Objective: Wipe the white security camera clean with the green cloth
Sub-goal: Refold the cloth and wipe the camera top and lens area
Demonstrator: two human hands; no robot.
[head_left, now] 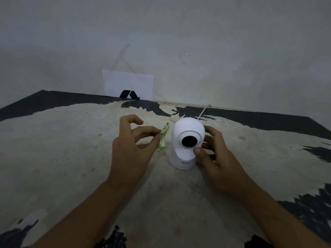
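Green cloth point(163, 138) pinched by left hand point(131, 149) (right hand point(215, 154) steadies camera point(187, 143))

Your left hand point(132, 145) has bare tabletop point(53, 149) all around it. The security camera point(187, 142) blocks the right; its cable point(203, 111) crosses behind.

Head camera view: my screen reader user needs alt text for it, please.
A person's right hand steadies an upright white security camera on a worn table, while the left hand pinches a bunched green cloth just beside it, not touching. A white cable runs from the camera toward the wall.
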